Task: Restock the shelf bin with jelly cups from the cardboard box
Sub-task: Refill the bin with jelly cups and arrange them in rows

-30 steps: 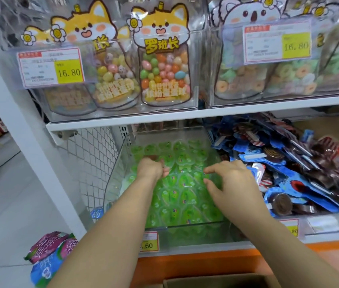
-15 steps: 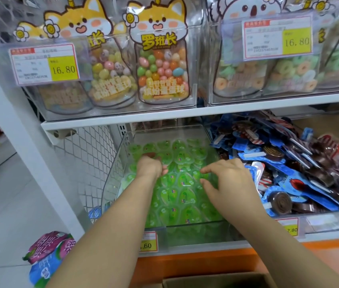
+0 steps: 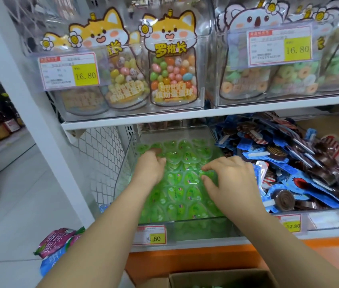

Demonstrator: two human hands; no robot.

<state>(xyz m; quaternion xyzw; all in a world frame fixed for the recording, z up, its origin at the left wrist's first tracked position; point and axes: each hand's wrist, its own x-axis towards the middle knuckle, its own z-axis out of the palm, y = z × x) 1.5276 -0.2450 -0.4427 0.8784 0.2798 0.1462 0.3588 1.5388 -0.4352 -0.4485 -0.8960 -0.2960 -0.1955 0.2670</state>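
Green jelly cups point(image 3: 182, 190) fill a clear plastic shelf bin point(image 3: 126, 163) on the lower shelf. My left hand point(image 3: 149, 168) lies on the cups at the bin's left side, with its fingertips reaching toward the back row. My right hand point(image 3: 232, 177) rests on the cups at the right side, fingers spread and slightly bent, tips pointing left. Neither hand visibly grips a cup. The cardboard box point(image 3: 216, 276) shows at the bottom edge of the view, below the shelf, with a bit of green inside.
A neighbouring bin of blue-wrapped chocolate lollipops point(image 3: 289, 163) sits right beside my right hand. The upper shelf point(image 3: 185, 118) with candy jars overhangs the bin. Price tags point(image 3: 149, 235) hang on the front. Snack bags point(image 3: 56, 244) lie on the floor to the left.
Both hands have edged slightly deeper into the bin across the cups. The right hand's fingers have spread a little more.
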